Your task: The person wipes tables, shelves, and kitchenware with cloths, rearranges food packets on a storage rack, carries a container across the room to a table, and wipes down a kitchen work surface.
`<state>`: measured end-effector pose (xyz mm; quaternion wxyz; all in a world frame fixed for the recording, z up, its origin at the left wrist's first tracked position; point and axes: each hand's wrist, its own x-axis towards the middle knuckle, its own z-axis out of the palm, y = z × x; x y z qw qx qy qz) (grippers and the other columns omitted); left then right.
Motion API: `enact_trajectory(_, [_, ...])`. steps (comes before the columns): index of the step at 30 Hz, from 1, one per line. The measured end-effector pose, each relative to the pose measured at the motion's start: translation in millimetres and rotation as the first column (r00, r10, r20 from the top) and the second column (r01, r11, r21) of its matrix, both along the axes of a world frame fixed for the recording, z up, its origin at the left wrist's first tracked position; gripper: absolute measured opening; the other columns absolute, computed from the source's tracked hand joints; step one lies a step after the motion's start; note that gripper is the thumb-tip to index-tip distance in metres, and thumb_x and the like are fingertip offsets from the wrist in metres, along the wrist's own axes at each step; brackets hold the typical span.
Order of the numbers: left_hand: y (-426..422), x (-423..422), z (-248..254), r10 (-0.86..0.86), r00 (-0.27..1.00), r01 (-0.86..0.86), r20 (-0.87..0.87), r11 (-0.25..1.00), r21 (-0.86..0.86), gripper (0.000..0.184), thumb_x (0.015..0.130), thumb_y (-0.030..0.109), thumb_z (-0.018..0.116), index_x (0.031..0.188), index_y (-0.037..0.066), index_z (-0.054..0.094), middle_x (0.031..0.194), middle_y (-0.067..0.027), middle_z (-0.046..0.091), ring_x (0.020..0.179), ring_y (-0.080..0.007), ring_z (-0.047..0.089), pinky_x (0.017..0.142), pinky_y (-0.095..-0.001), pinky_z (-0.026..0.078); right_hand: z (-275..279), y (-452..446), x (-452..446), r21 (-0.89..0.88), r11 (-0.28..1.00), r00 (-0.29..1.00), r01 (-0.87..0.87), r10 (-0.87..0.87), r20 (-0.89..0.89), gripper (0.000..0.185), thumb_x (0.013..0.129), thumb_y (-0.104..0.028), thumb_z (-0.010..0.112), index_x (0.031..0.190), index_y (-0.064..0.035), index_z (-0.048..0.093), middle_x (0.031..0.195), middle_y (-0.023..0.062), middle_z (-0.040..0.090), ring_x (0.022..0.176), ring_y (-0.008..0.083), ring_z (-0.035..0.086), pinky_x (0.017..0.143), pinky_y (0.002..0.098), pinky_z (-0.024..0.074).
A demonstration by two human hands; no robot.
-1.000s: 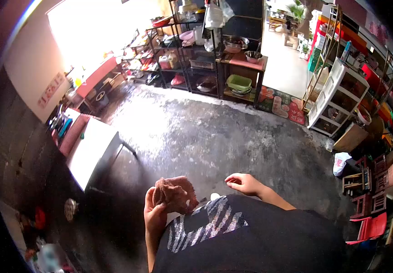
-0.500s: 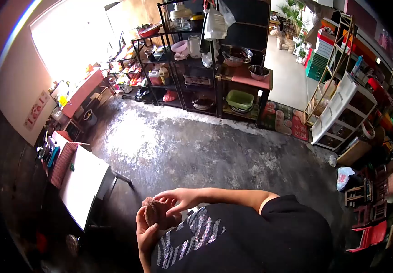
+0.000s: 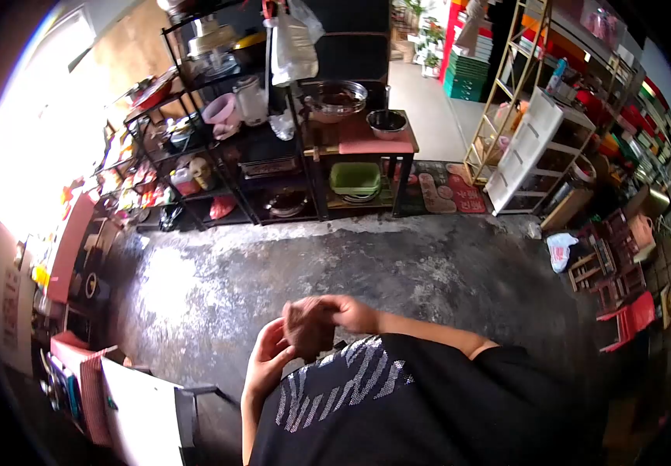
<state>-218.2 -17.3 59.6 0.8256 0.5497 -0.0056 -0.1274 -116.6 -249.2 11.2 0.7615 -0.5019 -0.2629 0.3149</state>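
A brown cloth [image 3: 307,331] is held in front of my black shirt, between both hands. My left hand [image 3: 268,358] grips its left side, with the thumb and fingers around the edge. At the cloth's upper right, my right hand [image 3: 348,313] has its fingers closed on it; they are slightly blurred. The cloth hangs bunched between the two hands, and its lower part touches or overlaps the shirt front.
Black shelves [image 3: 230,186] with bowls and jugs stand ahead, beside a wooden table [image 3: 399,144]. A white-topped table [image 3: 145,412] is at lower left. A white cabinet [image 3: 526,151], small chairs [image 3: 619,264] and a red stool [image 3: 632,317] stand at right.
My right hand came across from the right and took hold of the cloth. The cloth has opened out somewhat between the hands. The view has turned toward the shelves.
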Motion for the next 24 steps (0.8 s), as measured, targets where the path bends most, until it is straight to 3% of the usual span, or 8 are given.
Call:
enact_trajectory(4, [-18,92,10,-0.189,0.982,0.189,0.002,0.98,-0.057,0.056,0.092,0.006,0.066,0.142,0.002,0.042,0.145,-0.0147,0.048,0.127,-0.0284,0.054,0.099,-0.0397,0.048,-16,-43,63,0.086,0.961,0.913,0.262,-0.218,-0.345,0.037,0.105,-0.014,0.046,0.142,-0.0082,0.047,0.132,0.0088,0.059,0.123,0.0243,0.056,0.107,0.0447,0.0463])
enact_trajectory(7, [-30,161,7,-0.25,0.966,0.25,0.061,0.968,-0.003,0.053,0.093,0.01,0.066,0.141,0.003,0.043,0.144,-0.017,0.05,0.126,-0.0305,0.055,0.099,-0.0398,0.048,-13,-70,121,0.31,0.871,0.814,0.382,-0.157,-0.56,0.039,0.106,-0.017,0.044,0.144,-0.0092,0.044,0.134,0.0109,0.057,0.125,0.0262,0.056,0.105,0.0451,0.0477])
enact_trajectory(11, [-48,246,4,-0.242,0.97,0.24,0.014,0.968,0.072,0.056,0.092,0.016,0.068,0.141,0.004,0.044,0.144,-0.0173,0.05,0.126,-0.0306,0.055,0.1,-0.0394,0.046,1,-126,208,0.163,0.855,0.749,0.493,-0.321,-0.579,0.059,0.102,-0.048,0.046,0.141,-0.0039,0.045,0.133,0.0152,0.056,0.121,0.0269,0.058,0.105,0.0459,0.0481])
enact_trajectory(12, [-52,265,2,-0.243,0.97,0.24,0.011,0.963,0.123,0.056,0.092,0.016,0.069,0.141,0.005,0.044,0.144,-0.0169,0.051,0.125,-0.0299,0.056,0.1,-0.039,0.046,8,-138,223,0.047,0.815,0.654,0.577,-0.428,-0.624,0.065,0.099,-0.056,0.045,0.137,-0.0025,0.048,0.129,0.0168,0.059,0.114,0.0287,0.061,0.099,0.0463,0.0519])
enact_trajectory(14, [-60,309,-5,-0.245,0.969,0.236,0.019,0.95,0.203,0.056,0.092,0.017,0.069,0.141,0.005,0.045,0.143,-0.0164,0.052,0.125,-0.0289,0.056,0.1,-0.0383,0.046,-9,-180,262,0.447,0.8,0.823,0.399,-0.098,-0.56,0.059,0.101,-0.05,0.045,0.132,-0.0007,0.052,0.121,0.0188,0.062,0.104,0.0312,0.065,0.089,0.0477,0.0558])
enact_trajectory(16, [-67,342,-17,-0.243,0.97,0.233,0.008,0.938,0.256,0.055,0.093,0.018,0.069,0.141,0.005,0.044,0.142,-0.0161,0.053,0.124,-0.0283,0.057,0.1,-0.0379,0.046,-25,-202,284,0.348,0.68,0.662,0.645,-0.271,-0.699,0.056,0.1,-0.046,0.045,0.129,0.0016,0.054,0.119,0.0193,0.063,0.103,0.0312,0.065,0.088,0.0484,0.0555])
enact_trajectory(20, [-81,408,-34,-0.288,0.952,0.305,-0.101,0.917,0.259,0.048,0.097,0.009,0.061,0.14,0.002,0.044,0.14,-0.0149,0.055,0.125,-0.0244,0.056,0.104,-0.0355,0.044,-38,-232,319,0.438,0.566,0.666,0.699,-0.292,-0.687,0.05,0.094,-0.032,0.051,0.13,0.0019,0.054,0.125,0.0171,0.061,0.11,0.0326,0.062,0.097,0.0483,0.05])
enact_trajectory(24, [-93,491,-67,-0.444,0.872,0.488,-0.205,0.82,0.299,0.05,0.096,0.01,0.063,0.141,0.0,0.043,0.138,-0.0144,0.056,0.125,-0.0231,0.056,0.106,-0.0346,0.044,-90,-259,363,0.178,0.531,0.48,0.829,-0.511,-0.713,0.051,0.082,-0.023,0.056,0.127,0.0012,0.057,0.125,0.0154,0.062,0.114,0.0316,0.059,0.102,0.0476,0.0459])
